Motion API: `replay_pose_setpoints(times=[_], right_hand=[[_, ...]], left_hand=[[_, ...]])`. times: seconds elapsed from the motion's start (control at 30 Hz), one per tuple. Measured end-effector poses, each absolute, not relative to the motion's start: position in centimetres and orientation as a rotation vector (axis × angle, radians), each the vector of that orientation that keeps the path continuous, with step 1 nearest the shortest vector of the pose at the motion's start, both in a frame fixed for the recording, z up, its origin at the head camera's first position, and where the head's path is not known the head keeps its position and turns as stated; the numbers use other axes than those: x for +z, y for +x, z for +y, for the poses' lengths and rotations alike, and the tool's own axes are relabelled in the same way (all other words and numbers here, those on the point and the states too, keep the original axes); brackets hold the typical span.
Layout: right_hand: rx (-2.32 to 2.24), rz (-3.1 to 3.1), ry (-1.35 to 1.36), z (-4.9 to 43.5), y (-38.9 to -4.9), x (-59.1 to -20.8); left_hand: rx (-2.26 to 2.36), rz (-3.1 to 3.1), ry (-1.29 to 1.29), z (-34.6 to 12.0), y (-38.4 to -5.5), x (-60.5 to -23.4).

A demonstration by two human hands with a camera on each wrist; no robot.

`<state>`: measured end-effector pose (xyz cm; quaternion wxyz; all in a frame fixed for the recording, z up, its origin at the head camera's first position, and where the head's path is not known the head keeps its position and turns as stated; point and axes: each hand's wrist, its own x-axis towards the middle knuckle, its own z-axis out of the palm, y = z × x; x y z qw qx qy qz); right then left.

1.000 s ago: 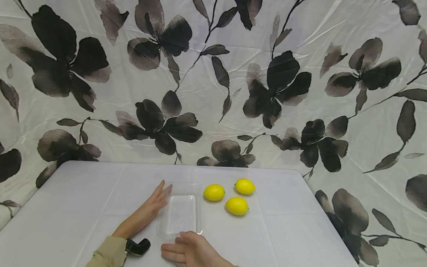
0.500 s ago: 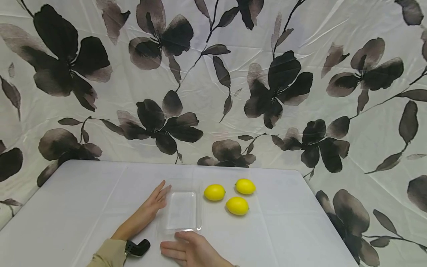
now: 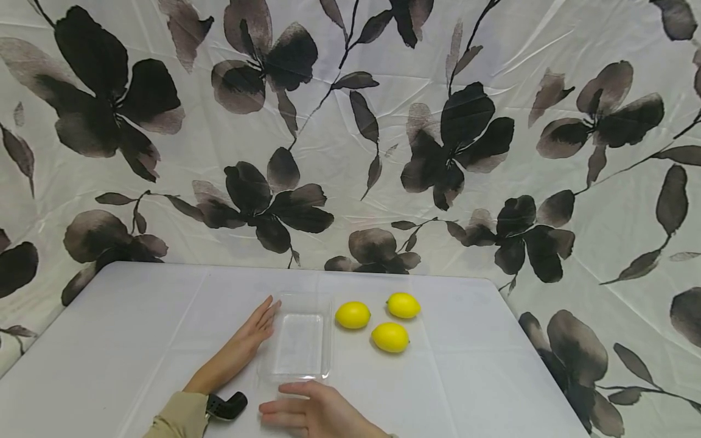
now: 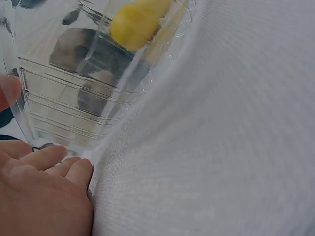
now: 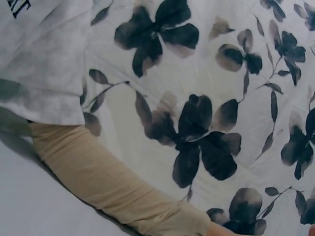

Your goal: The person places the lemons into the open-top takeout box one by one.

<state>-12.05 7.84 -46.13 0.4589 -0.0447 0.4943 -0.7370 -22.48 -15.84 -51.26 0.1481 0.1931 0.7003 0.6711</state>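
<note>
A clear plastic container (image 3: 298, 347) with a see-through rim lies on the white tabletop. My left hand (image 3: 254, 328) rests along its left side, fingers straight and fingertips right at the far left corner. The left wrist view shows that hand (image 4: 44, 191) low beside the ridged wall of the container (image 4: 74, 108). At the near side of the container, my right hand (image 3: 323, 410) is held with fingers extended to the left, its thumb just short of the near rim. Three yellow lemons, a left one (image 3: 353, 315), a far one (image 3: 403, 305) and a near one (image 3: 390, 337), lie right of the container.
A white-covered table (image 3: 465, 377) spreads beneath everything. Behind it hangs a floral cloth (image 3: 361, 134). A black device (image 3: 227, 406) sits at the left wrist, by a tan sleeve (image 3: 177, 417). Another view of a tan sleeve (image 5: 123, 187) crosses the right wrist frame.
The container has slid slightly away from me toward the far edge. My right hand has shifted a little left, its thumb now apart from the rim. The lemons stay put.
</note>
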Motion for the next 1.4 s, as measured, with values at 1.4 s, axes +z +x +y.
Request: replay_pose_setpoints(times=[1.4], right_hand=[[-2.275, 2.477, 0.19, 18.8, -20.5, -44.3]], left_hand=[[1.001, 3.028, 0.601, -12.9, -17.3, -47.4]])
